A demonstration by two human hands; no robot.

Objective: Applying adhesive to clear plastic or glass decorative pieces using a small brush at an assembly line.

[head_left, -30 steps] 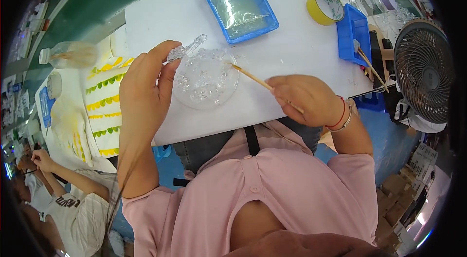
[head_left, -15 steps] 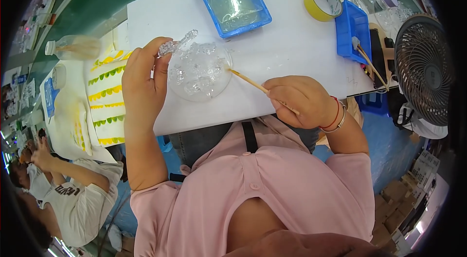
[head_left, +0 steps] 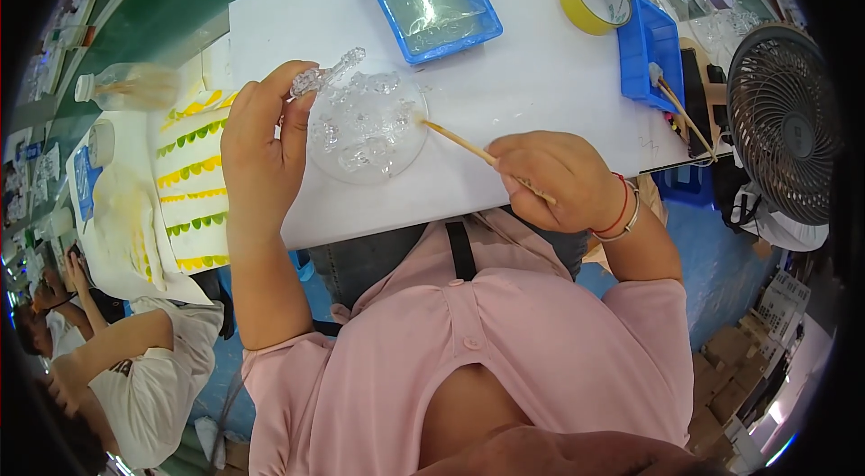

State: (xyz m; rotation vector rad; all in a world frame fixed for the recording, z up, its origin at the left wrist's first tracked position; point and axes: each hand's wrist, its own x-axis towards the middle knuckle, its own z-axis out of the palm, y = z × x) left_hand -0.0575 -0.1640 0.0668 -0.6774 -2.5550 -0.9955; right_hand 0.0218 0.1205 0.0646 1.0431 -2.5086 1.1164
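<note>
Pinched between the thumb and fingers of my left hand (head_left: 261,129) is a clear, knobbly plastic-looking piece (head_left: 342,68). It is held at a tilt over the far left edge of a round clear dish (head_left: 401,159). Several small see-through bits, hard to tell apart, lie in that dish. My right hand (head_left: 557,181) is closed around a thin wooden-handled brush (head_left: 461,144). The brush slants to the left, with its tip at the right rim of the dish; whether it touches cannot be made out.
A blue tray (head_left: 489,35) of clear material stands beyond the dish. Yellow tape (head_left: 584,8), a small blue bin (head_left: 633,53), another brush (head_left: 683,116) and a black fan (head_left: 782,107) are on the right. Left are a bottle (head_left: 144,86) and yellow-green patterned paper (head_left: 194,165). A person (head_left: 149,386) sits lower left.
Both hands keep their holds and have barely moved; the brush tip stays by the dish's rim. The whole view has shifted slightly. The person at lower left has moved an arm.
</note>
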